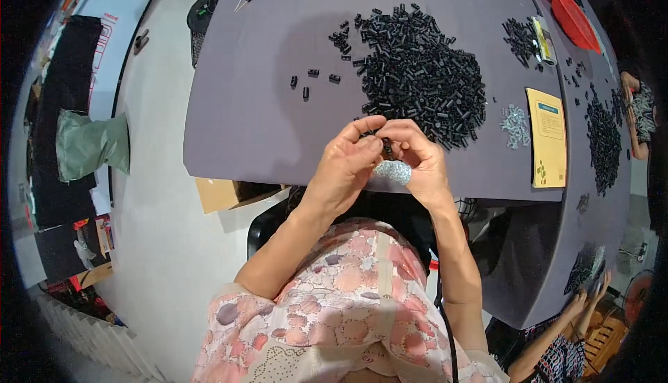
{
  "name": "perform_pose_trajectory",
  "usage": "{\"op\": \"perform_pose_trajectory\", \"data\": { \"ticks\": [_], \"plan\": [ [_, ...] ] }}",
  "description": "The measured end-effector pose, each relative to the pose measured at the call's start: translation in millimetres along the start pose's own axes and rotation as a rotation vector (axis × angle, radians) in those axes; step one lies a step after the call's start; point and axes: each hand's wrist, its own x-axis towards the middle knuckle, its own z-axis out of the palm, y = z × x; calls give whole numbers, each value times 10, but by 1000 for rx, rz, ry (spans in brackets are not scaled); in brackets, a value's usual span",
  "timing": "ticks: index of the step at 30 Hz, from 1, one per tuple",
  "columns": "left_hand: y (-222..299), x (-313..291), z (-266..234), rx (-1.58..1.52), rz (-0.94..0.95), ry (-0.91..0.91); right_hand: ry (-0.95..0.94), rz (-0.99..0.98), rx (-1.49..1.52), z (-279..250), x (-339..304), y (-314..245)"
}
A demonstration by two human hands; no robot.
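Observation:
My left hand (353, 152) and my right hand (421, 160) meet at the table's near edge, with fingertips pinched together. Between them is a small black plastic cylinder (387, 148), partly hidden by the fingers; both hands seem to grip it. Just below, against my right hand, shows a clump of pale, glittering small bits (394, 171); whether it lies in the palm or on the table I cannot tell. Beyond my fingers spreads a large heap of black cylinders (424, 70). Several single black cylinders (314, 73) lie apart to its left.
A yellow booklet (547, 139) and a small pile of clear pieces (515, 127) lie on the grey table (236, 118), right side. Farther right are a red basket (575, 21) and another black heap (603, 139). Other people's hands (588, 296) are at the far right.

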Motion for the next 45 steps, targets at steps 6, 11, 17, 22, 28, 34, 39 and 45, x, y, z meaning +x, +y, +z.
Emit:
{"op": "perform_pose_trajectory", "data": {
  "ticks": [6, 11, 17, 22, 28, 34, 39, 45],
  "plan": [
    [-32, 0, -33, -56, -14, 10, 0, 42, 86, 30, -12, 27],
    [-47, 6, -95, -84, -25, -2, -8, 47, 236, 75, -12, 112],
    [-51, -4, -86, -104, -53, -17, 25, 23, 374, 145, -26, 78],
    [-103, -14, -25, -122, -5, 24, 26, 40, 226, 71, -79, 140],
    [-170, 3, -129, -88, -80, 26, 86, 14, 337, 121, -105, 170],
    [-40, 35, -88, 27, -84, 109, 114, -125, -499, -127, -227, -203],
    [221, -3, -441, 278, 168, 214, 440, -102, -973, -1096, -224, -133],
    [372, 3, -564, 320, 151, 290, 553, -8, -1371, -1890, 77, -114]
  ]
}}
